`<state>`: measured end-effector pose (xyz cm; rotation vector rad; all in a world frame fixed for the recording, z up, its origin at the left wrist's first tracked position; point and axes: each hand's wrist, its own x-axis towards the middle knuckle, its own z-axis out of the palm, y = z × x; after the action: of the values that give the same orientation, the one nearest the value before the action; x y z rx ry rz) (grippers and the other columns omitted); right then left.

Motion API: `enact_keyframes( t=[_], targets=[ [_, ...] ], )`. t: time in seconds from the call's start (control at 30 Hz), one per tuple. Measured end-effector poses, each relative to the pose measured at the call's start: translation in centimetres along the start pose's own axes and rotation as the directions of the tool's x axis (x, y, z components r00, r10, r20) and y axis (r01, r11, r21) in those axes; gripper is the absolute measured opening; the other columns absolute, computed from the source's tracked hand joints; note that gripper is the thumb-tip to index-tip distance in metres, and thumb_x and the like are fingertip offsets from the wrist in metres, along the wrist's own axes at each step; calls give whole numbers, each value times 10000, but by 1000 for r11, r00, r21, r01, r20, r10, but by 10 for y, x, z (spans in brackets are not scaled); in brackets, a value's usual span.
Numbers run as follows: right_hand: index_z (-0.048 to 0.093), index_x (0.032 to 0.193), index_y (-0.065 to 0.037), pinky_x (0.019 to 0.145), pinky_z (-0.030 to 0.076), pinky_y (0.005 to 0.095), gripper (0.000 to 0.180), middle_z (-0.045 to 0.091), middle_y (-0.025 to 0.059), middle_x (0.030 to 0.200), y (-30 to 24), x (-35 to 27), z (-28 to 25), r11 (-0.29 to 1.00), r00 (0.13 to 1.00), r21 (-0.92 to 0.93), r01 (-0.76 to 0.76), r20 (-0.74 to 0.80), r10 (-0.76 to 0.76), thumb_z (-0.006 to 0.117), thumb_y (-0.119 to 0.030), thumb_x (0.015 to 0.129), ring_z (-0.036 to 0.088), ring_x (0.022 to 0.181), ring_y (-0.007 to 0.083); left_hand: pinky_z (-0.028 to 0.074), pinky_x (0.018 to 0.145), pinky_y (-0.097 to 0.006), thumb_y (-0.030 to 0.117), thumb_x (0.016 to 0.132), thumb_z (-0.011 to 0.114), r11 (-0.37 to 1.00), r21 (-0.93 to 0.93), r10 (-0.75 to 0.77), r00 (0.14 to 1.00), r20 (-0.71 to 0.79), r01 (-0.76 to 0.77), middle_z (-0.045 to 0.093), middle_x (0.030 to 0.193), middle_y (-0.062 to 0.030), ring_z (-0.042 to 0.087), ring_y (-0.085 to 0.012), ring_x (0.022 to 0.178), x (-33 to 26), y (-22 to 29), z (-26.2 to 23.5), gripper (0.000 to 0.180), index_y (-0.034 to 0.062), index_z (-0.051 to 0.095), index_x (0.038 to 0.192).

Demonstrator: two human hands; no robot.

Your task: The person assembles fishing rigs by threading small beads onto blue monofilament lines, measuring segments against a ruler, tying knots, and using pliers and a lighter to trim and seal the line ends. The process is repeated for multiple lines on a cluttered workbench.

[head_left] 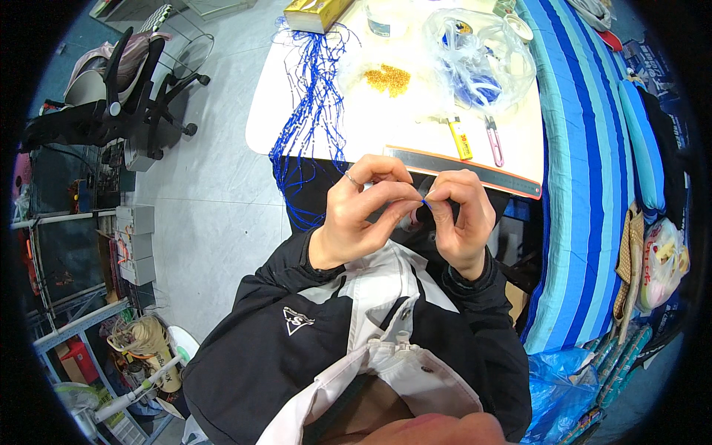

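Note:
Both my hands meet in front of my chest, just off the table's near edge. My left hand (pixel 368 211) is closed in a pinch, thumb against forefinger, with a ring on one finger. Facing it, my right hand (pixel 462 219) pinches too. Between the fingertips shows a tiny piece of blue cord (pixel 426 203); most of it is hidden by the fingers. A bundle of blue strings with small pale beads (pixel 315 111) lies on the table's left side and hangs over the edge. Farther back is a heap of small gold beads (pixel 387 79).
On the white table (pixel 261 122) lie a dark ruler (pixel 475 175), a yellow tube (pixel 459 139), a pink-handled tool (pixel 494 142), a clear plastic bag (pixel 512 63) with blue spools, a clear cup (pixel 379 28) and a gold box (pixel 315 15). A blue-striped bed (pixel 578 193) borders the right.

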<state>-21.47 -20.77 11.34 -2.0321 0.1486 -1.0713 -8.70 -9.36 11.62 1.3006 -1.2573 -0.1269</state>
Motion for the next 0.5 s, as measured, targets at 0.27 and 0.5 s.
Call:
enact_keyframes(
  t=[0.27,0.5],
  targets=[
    [591,923,-7,519,436,273,172,600,101,870,-2,1,0,998,1000,-55,30,-2,-31,706,48,808,562,669,175,489,609,-254,-115,723,691,1000,-6,-15,1000,-1,15,580,949,-112,599,-151,683,-1,1,-1,188,-17,692,884],
    [617,931,1,572,480,277,175,615,109,881,-3,1,-1,999,999,-42,32,-3,-32,713,57,797,604,713,191,488,612,-259,-123,720,686,1000,1,-15,1000,-8,15,581,943,-111,606,-159,699,-1,1,-1,201,-18,694,891]
  ],
)
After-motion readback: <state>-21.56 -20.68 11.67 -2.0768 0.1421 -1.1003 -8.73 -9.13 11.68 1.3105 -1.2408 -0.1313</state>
